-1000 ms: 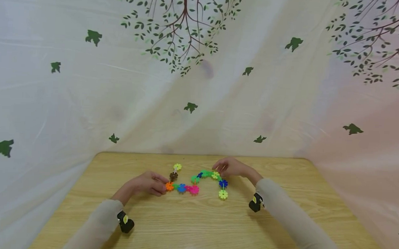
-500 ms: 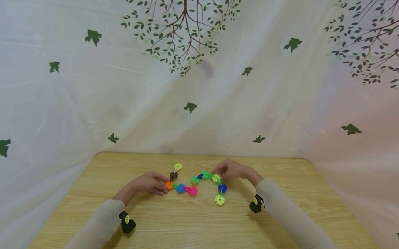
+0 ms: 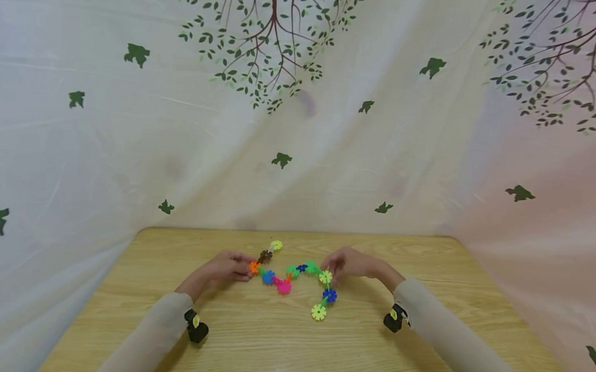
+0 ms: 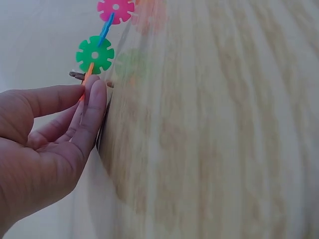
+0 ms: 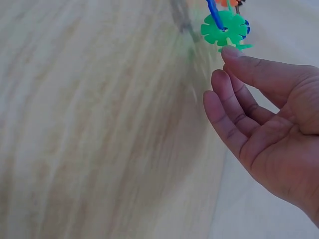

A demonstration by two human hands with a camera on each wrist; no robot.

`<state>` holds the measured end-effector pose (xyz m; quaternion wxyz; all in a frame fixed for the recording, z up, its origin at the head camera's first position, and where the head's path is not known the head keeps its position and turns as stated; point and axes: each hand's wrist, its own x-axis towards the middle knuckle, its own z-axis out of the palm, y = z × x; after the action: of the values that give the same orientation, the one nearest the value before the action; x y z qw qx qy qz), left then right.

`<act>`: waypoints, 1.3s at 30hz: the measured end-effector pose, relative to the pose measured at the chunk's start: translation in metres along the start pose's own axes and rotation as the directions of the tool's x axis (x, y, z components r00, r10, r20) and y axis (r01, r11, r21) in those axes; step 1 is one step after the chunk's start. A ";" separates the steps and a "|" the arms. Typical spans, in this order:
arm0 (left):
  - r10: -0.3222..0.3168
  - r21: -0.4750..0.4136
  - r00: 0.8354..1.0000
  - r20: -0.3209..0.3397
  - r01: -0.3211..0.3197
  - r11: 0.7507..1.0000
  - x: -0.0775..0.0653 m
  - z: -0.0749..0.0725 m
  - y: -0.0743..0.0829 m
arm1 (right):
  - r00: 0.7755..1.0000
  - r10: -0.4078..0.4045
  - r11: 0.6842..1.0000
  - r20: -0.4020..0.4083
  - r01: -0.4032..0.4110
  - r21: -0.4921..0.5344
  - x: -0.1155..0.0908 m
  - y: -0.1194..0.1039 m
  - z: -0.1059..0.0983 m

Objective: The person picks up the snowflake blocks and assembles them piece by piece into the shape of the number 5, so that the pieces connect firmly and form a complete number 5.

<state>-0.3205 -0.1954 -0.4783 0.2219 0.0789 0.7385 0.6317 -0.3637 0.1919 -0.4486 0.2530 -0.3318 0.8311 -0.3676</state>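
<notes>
A winding chain of notched plastic building discs stretches between the hands in the head view, a pink disc near its middle. My left hand pinches the orange disc near the left end; beyond it, a brown disc and a yellow one angle away to the back. The left wrist view shows thumb and fingers on that orange edge, below a green disc. My right hand pinches the chain beside a yellow disc. In the right wrist view its thumb tip meets the chain under a green disc.
The discs are over a wooden table with a light grain. Behind it hangs a pale curtain printed with branches and green birds. Black wrist cameras sit on both sleeves.
The right hand has moved slightly toward the front, and the chain's right end has swung forward and left. The left hand has shifted a little back, and the brown and yellow discs have tilted right.
</notes>
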 end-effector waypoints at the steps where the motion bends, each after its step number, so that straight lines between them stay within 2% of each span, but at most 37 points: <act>1: 0.001 0.000 1.000 -0.008 -0.001 1.000 0.002 0.000 0.000 | 1.000 -0.008 1.000 -0.005 0.008 0.000 -0.002 0.001 0.002; 6: 0.014 0.029 0.999 -0.040 -0.012 0.999 0.011 0.004 0.004 | 0.998 -0.058 0.998 -0.024 0.059 0.030 -0.013 0.001 0.011; 13: 0.073 0.167 0.990 -0.120 -0.053 0.985 0.023 0.013 0.007 | 0.998 -0.032 0.996 -0.051 0.037 0.086 -0.024 -0.002 0.023; 16: 0.090 0.198 0.986 -0.142 -0.061 0.978 0.028 0.017 0.009 | 0.997 -0.022 0.996 -0.076 0.028 0.086 -0.027 -0.001 0.027; 24: 0.108 0.140 0.982 -0.158 -0.086 0.986 0.039 0.023 0.012 | 0.990 -0.044 0.998 -0.135 0.051 0.048 -0.032 -0.002 0.039; 39: 0.180 0.237 0.962 -0.203 -0.130 0.963 0.054 0.031 0.013 | 0.988 -0.100 0.994 -0.116 0.104 0.030 -0.035 -0.008 0.056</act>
<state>-0.3573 -0.1435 -0.4814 0.0769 0.0897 0.8158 0.5661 -0.3004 0.1886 -0.4701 0.1916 -0.3476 0.8195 -0.4134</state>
